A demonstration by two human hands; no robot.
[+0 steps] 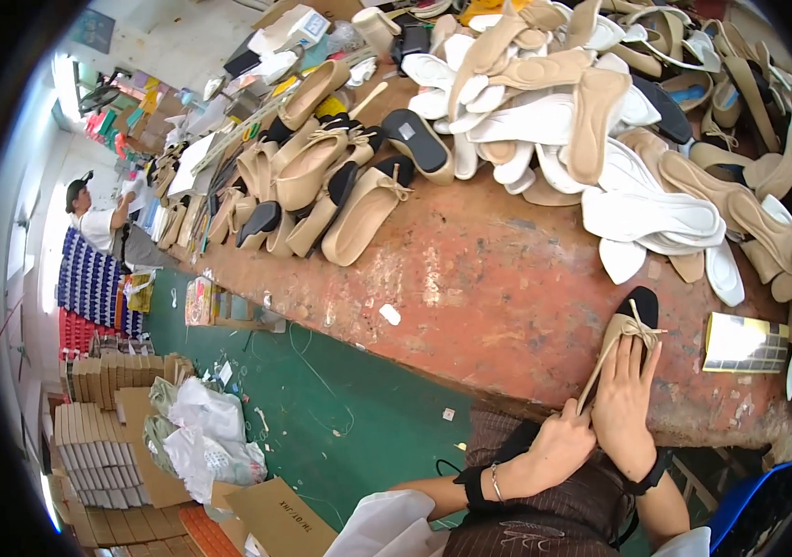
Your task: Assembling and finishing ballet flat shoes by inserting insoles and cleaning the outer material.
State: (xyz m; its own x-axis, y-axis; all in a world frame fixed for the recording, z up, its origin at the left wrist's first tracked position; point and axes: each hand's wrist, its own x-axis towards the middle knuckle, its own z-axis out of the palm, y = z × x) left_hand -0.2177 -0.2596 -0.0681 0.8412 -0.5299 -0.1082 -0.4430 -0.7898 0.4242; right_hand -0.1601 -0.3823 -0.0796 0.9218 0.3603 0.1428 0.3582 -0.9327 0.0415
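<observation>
Head view: a beige flat shoe (613, 332) with a black toe and a skinny bow (640, 331) is held near the front edge of the red-brown table (489, 278), lower right of the frame, toe aimed up the picture. The heel end looks pinched by the curled left hand (560, 448). The right hand (626, 408) is laid over the opening, fingers straight and a bit spread; whether they're tucked inside can't really be told. Probably pretty light and bendy, soft upper on a firmer sole, so it'd be best gripped by the heel and sole sides. That bow looks flimsy and shouldn't be tugged. White insoles (651, 221) are heaped upper right.
</observation>
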